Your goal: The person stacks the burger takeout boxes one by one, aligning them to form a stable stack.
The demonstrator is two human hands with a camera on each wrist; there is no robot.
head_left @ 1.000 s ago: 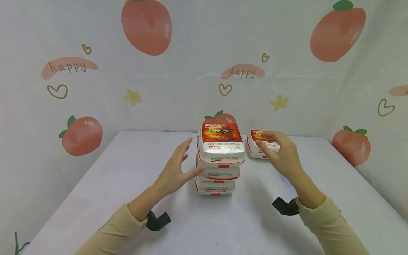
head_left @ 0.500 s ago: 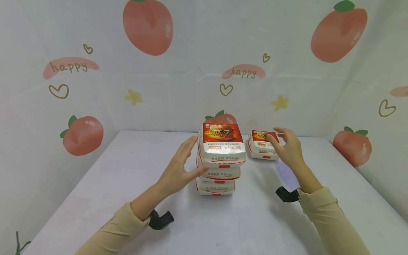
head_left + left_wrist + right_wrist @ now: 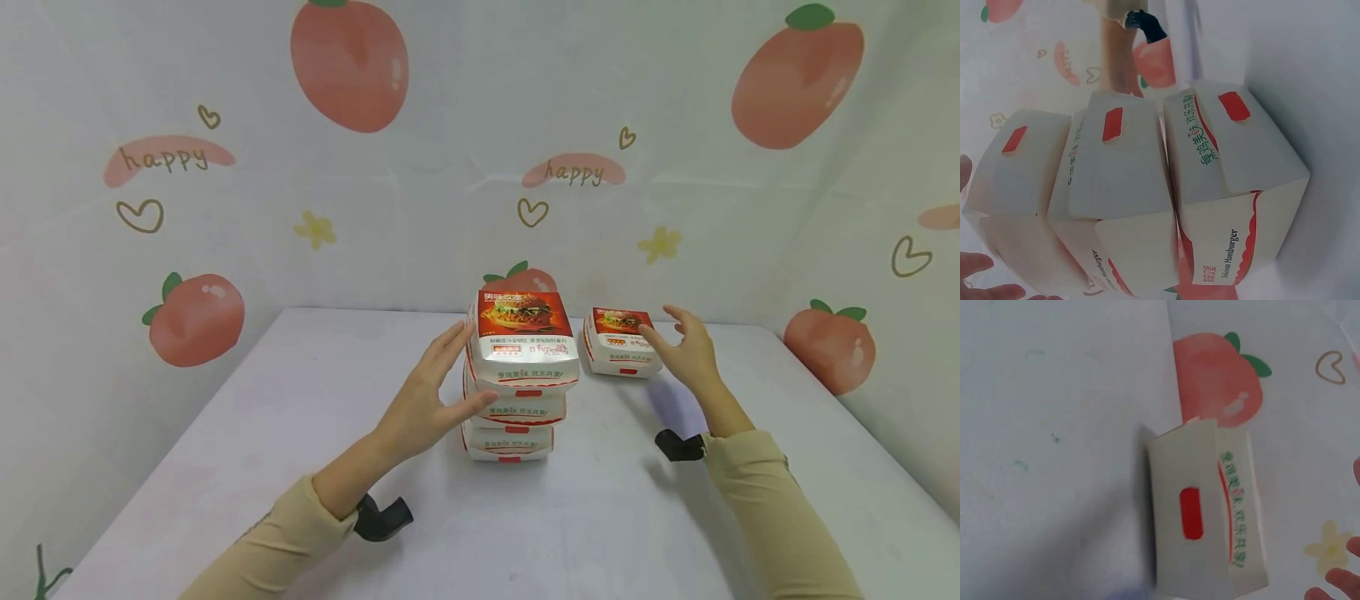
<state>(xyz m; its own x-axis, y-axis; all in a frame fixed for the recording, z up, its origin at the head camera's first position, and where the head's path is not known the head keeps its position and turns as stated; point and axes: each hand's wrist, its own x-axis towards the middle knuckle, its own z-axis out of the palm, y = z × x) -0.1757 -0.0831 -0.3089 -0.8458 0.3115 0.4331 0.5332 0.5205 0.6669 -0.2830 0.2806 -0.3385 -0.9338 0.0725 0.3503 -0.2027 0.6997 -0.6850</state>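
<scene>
Three white hamburger boxes stand stacked in the head view: a top box (image 3: 525, 358) with a red burger picture, a middle box (image 3: 528, 408) and a bottom box (image 3: 510, 446). Beside the stack's left side is my left hand (image 3: 420, 408), fingers straight along the top box and thumb in front; whether it touches cannot be told. A single hamburger box (image 3: 618, 354) sits farther back to the right. My right hand (image 3: 692, 358) hovers at its right side, fingers spread, holding nothing. In the right wrist view, that box (image 3: 1191, 550) is apart from the fingertips (image 3: 1344, 581).
The white table (image 3: 592, 517) reaches back to a patterned cloth backdrop (image 3: 420, 200). Each wrist carries a black mount, one on the left (image 3: 382, 518) and one on the right (image 3: 678, 446). A thin green piece (image 3: 43, 575) shows at lower left.
My right hand has drawn off to the right from over the single box, uncovering its lid. My left hand has shifted slightly right, closer to the stack. The boxes have stayed in place.
</scene>
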